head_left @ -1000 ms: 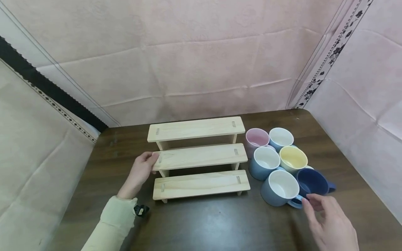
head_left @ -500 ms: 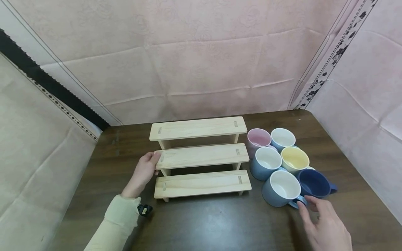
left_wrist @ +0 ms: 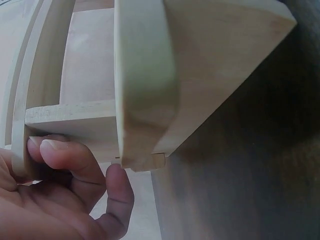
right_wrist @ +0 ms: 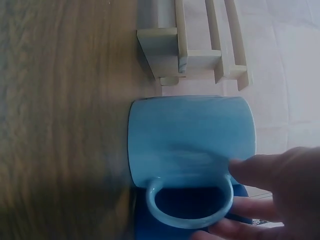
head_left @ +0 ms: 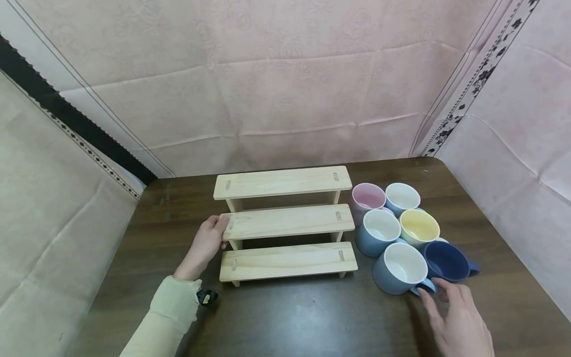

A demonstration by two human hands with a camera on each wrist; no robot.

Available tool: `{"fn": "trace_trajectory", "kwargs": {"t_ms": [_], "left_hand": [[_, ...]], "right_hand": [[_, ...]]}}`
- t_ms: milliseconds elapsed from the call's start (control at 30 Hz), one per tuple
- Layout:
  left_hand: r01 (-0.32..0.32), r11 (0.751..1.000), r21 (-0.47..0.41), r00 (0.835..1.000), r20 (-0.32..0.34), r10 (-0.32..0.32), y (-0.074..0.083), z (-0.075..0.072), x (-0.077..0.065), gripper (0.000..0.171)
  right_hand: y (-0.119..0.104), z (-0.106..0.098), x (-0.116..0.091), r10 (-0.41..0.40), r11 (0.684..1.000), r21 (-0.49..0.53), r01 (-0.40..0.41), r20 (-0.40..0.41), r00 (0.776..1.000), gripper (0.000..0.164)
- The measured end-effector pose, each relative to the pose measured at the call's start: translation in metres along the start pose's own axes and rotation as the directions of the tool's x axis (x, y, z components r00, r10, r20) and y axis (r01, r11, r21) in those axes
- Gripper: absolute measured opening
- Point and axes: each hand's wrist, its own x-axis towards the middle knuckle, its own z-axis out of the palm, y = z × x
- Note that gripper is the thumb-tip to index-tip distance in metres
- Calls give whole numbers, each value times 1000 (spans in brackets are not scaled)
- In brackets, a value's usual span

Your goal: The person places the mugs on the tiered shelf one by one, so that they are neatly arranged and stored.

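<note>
Head view: the left hand [head_left: 206, 243] is pinching the left end of the middle board [head_left: 285, 221] of a three-tier wooden rack [head_left: 287, 260], its thumb lying on top and its other fingers curling beneath. The rack is standing upright on the dark desk [head_left: 290, 317]. The right hand [head_left: 459, 317] is reaching the nearest light-blue mug [head_left: 390, 275], its fingers partly bending and parting around the handle [right_wrist: 192, 221]; the right wrist view is showing the thumb meeting the mug near the top of the handle, with fingers on the far side (whether they are truly gripping, I cannot tell). That mug is sitting upright to the right of the rack, just beside the navy mug [head_left: 446, 260]. Behind these two, the yellow mug [head_left: 418, 228], the middle blue mug [head_left: 378, 232], the rear blue mug [head_left: 401, 197] and the pink mug [head_left: 367, 203] are standing close together. Judging by this layout, the handling is looking early: the rack is standing whole and the left hand is probably steadying it, while all six mugs are resting on the desk, beside the rack rather than on it. Reaching the first handle is seemingly done; lifting any mug is remaining undone.
</note>
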Motion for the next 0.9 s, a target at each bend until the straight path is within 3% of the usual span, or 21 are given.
{"fn": "trace_trajectory", "kwargs": {"t_ms": [367,633,767,900], "left_hand": [[8,1000,6,1000,8,-8,1,0,-1,44],[6,1000,14,1000,-1,-6,1,-1,-1,43],[-2,1000,13,1000,-3,2,0,-1,-1,41],[-5,1000,11,1000,-3,5,0,0,-1,41]], "right_hand": [[2,6,2,-19,999,51,18,12,1000,41],[6,11,3,-150,978,140,154,-44,988,24],[9,12,4,-130,978,166,129,-3,991,24],[8,12,3,-105,981,160,107,-25,994,22]]}}
